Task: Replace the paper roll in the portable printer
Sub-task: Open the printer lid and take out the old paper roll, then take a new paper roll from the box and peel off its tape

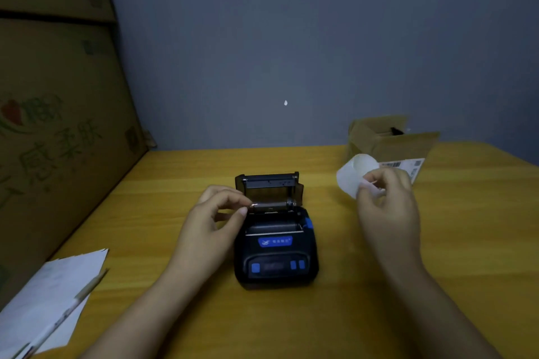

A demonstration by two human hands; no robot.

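Note:
A black portable printer (275, 253) with blue buttons sits mid-table, its lid (268, 183) tilted up at the back and the paper bay exposed. My left hand (215, 213) rests at the printer's left edge, thumb and forefinger pinched on a small thin piece at the bay's left end; what it is I cannot tell. My right hand (385, 198) holds a white paper roll (354, 173) in the air to the right of the printer, fingers pinching its loose end.
A small open cardboard box (390, 143) stands at the back right of the yellow wooden table (320, 315). White paper sheets (49, 294) and a pencil (84, 291) lie at front left. Large cartons (58, 125) wall the left side.

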